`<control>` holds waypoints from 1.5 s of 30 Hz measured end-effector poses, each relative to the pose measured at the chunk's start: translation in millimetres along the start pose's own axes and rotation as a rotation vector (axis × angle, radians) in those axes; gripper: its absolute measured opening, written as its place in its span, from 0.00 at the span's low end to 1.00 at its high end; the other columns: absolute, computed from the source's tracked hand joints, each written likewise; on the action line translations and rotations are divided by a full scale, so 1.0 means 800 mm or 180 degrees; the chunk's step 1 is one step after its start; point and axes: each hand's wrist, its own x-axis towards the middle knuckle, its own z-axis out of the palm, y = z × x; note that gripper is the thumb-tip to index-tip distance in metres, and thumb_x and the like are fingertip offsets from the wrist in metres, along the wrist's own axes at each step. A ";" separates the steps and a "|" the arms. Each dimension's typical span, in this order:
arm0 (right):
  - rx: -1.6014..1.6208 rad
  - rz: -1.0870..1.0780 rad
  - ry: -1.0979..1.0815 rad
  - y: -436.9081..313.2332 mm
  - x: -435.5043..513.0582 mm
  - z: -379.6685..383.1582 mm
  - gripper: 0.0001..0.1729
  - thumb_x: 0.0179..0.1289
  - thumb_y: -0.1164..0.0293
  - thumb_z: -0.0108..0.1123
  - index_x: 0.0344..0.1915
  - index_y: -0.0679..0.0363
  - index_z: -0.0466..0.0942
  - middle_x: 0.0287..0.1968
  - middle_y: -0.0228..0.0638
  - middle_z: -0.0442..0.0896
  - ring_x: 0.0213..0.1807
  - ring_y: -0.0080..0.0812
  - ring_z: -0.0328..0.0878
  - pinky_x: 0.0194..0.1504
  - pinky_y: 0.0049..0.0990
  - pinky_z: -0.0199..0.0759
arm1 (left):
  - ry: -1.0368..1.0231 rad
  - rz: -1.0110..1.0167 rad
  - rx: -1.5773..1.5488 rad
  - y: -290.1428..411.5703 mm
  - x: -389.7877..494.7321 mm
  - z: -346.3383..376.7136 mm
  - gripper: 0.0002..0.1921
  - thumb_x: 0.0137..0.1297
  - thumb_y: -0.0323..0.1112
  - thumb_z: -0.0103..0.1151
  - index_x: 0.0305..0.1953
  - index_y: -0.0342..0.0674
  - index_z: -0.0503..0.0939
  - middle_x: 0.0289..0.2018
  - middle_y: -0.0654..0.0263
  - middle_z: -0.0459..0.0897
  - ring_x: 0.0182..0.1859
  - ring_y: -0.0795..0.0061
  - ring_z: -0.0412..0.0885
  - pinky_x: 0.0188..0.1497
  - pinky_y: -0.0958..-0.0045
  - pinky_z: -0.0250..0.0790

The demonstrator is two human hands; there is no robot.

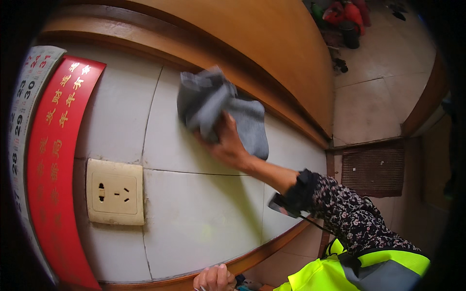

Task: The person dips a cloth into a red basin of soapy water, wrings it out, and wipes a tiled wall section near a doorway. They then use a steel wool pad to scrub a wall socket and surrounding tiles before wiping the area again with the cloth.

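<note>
A grey cloth is bunched in my right hand, against white wall tiles just below a brown wooden ledge in the picture. The hand and part of the cloth are blurred. A dark, flat object with a cord is by the wrist, beside the dark floral sleeve. At the bottom rim, my left hand has curled fingers near a wooden edge; its palm is hidden, and a thin pale thing shows by the fingers. A cream wall socket is set in the tiles left of the cloth.
A wall calendar with a red printed strip hangs at the left. An orange-brown wooden panel spans the top. At the right are a ribbed floor mat, red bags and a dark container.
</note>
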 end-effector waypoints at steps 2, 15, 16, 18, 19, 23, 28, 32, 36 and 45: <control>0.0310 0.0079 -0.0151 -0.006 -0.003 -0.006 0.27 0.54 0.63 0.61 0.48 0.72 0.68 0.53 0.56 0.66 0.54 0.50 0.60 0.57 0.42 0.51 | 0.0024 -0.0021 -0.0067 -0.003 -0.001 0.006 0.09 0.56 0.34 0.54 0.39 0.48 0.78 0.35 0.69 0.78 0.40 0.68 0.75 0.44 0.65 0.65; 0.0024 -0.0538 -0.0249 -0.021 -0.057 -0.009 0.25 0.48 0.66 0.61 0.47 0.66 0.71 0.52 0.49 0.70 0.56 0.50 0.62 0.62 0.54 0.40 | 0.0187 -0.0238 -0.0004 0.020 -0.003 0.009 0.10 0.50 0.30 0.53 0.35 0.51 0.78 0.29 0.76 0.77 0.36 0.77 0.73 0.42 0.74 0.60; 0.0344 -0.0532 -0.0066 -0.022 -0.038 -0.004 0.25 0.50 0.68 0.61 0.48 0.66 0.70 0.51 0.49 0.70 0.54 0.51 0.63 0.62 0.53 0.40 | 0.0189 -0.0237 -0.0051 0.022 -0.001 0.012 0.11 0.51 0.29 0.51 0.38 0.49 0.76 0.30 0.73 0.76 0.38 0.73 0.72 0.44 0.69 0.60; 0.0580 -0.0660 0.0059 -0.037 -0.047 -0.008 0.32 0.43 0.66 0.65 0.49 0.70 0.68 0.55 0.58 0.63 0.58 0.57 0.57 0.60 0.47 0.49 | 0.0057 -0.0284 -0.0123 0.024 0.000 0.016 0.12 0.52 0.28 0.50 0.40 0.49 0.73 0.32 0.69 0.75 0.40 0.69 0.72 0.46 0.64 0.60; 0.0420 -0.1082 -0.0345 -0.043 -0.070 -0.021 0.34 0.40 0.67 0.65 0.50 0.70 0.68 0.57 0.59 0.62 0.61 0.56 0.54 0.63 0.46 0.45 | 0.0063 -0.0283 -0.0152 0.024 0.001 0.019 0.12 0.52 0.28 0.49 0.39 0.49 0.73 0.32 0.70 0.75 0.40 0.69 0.72 0.46 0.64 0.60; 0.1131 -0.1366 -0.1513 -0.060 -0.196 -0.041 0.33 0.46 0.56 0.56 0.54 0.60 0.70 0.59 0.42 0.67 0.65 0.44 0.56 0.67 0.51 0.35 | 0.0067 -0.0229 -0.0536 0.017 0.011 0.024 0.11 0.51 0.28 0.50 0.38 0.50 0.71 0.32 0.70 0.75 0.39 0.68 0.71 0.46 0.63 0.59; -0.0142 -0.1347 -0.1340 -0.014 -0.163 -0.004 0.31 0.57 0.54 0.53 0.58 0.56 0.64 0.59 0.41 0.67 0.64 0.42 0.58 0.64 0.44 0.46 | 0.0238 -0.0086 -0.0398 0.007 0.020 0.018 0.08 0.53 0.33 0.50 0.36 0.54 0.75 0.32 0.76 0.76 0.37 0.76 0.72 0.44 0.72 0.60; 0.1136 0.0535 -0.0413 0.014 -0.088 0.013 0.37 0.57 0.61 0.59 0.60 0.66 0.55 0.57 0.44 0.66 0.59 0.40 0.61 0.62 0.37 0.50 | 0.0236 -0.0261 -0.0562 0.019 0.009 0.018 0.08 0.54 0.32 0.51 0.37 0.53 0.75 0.32 0.76 0.77 0.39 0.75 0.73 0.44 0.72 0.61; 0.0883 0.2022 -0.1637 0.001 -0.169 -0.014 0.46 0.46 0.63 0.66 0.60 0.73 0.53 0.63 0.50 0.57 0.64 0.47 0.52 0.67 0.35 0.40 | -0.0073 -0.0209 -0.1186 0.042 -0.004 0.036 0.06 0.59 0.30 0.47 0.39 0.48 0.71 0.31 0.68 0.73 0.38 0.66 0.71 0.43 0.63 0.64; 0.2301 0.1880 -0.1995 0.025 -0.288 -0.028 0.29 0.65 0.56 0.46 0.60 0.61 0.62 0.62 0.38 0.63 0.64 0.35 0.57 0.67 0.34 0.42 | -0.1100 0.0166 -0.1939 0.040 0.004 0.049 0.10 0.61 0.39 0.53 0.42 0.44 0.77 0.38 0.63 0.79 0.43 0.64 0.75 0.48 0.64 0.64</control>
